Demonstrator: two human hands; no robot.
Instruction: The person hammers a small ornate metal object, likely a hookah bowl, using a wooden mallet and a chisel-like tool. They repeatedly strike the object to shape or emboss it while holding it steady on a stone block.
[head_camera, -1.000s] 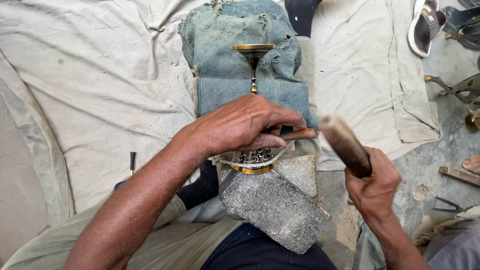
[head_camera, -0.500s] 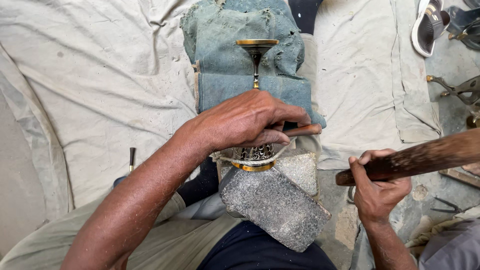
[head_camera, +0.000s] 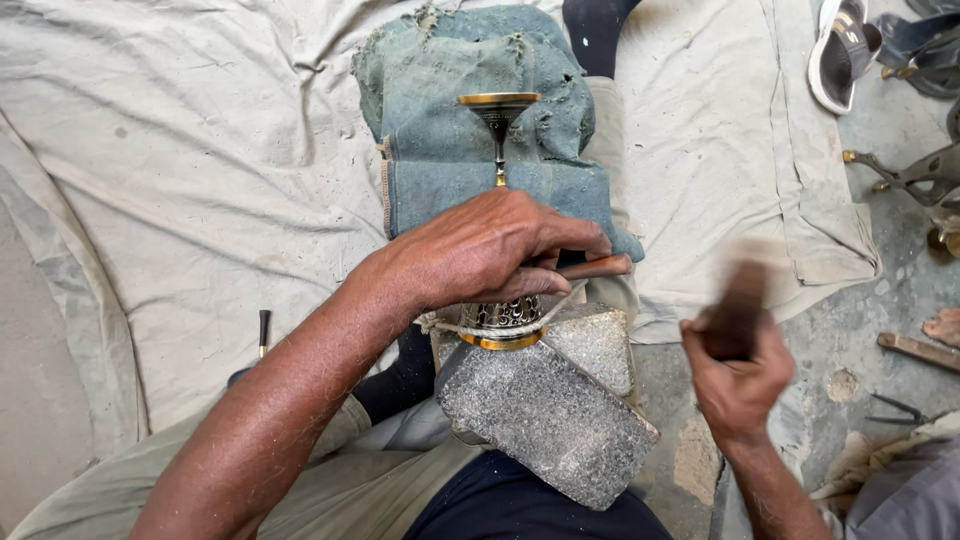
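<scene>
Right hand (head_camera: 738, 385) is closed round the handle of a dark wooden mallet (head_camera: 738, 305), head motion-blurred, raised to the right of the work and apart from it. Nearest the body, a grey speckled stone block (head_camera: 545, 415) rests tilted on the lap, against a second, smaller grey stone (head_camera: 597, 345). On the blocks lies the ornate brass goblet-like piece with dark engraved body (head_camera: 503, 318), on its side, gold rim band touching the block's upper edge, slim stem running away to a flat gold foot (head_camera: 498, 100). Stem and foot rest on a folded, frayed blue denim cloth (head_camera: 480, 150) over the leg. Left hand (head_camera: 490, 250) is curled shut over the body, pinning it down and pinching a reddish-brown rod-like punch (head_camera: 595, 267) that sticks out to the right; tip hidden under the fingers, so can't tell exactly where it bears. Thin cord (head_camera: 480, 330) loops at the rim. Judgement: mid chasing step, between blows. Next strike needs the mallet landing square on the punch end, left hand steady so the piece doesn't roll. Further out: small dark-handled tool (head_camera: 263, 330) on the beige canvas sheet (head_camera: 180, 200) covering the floor, white sandal (head_camera: 840, 55) and metal tools (head_camera: 905, 175) far right.
</scene>
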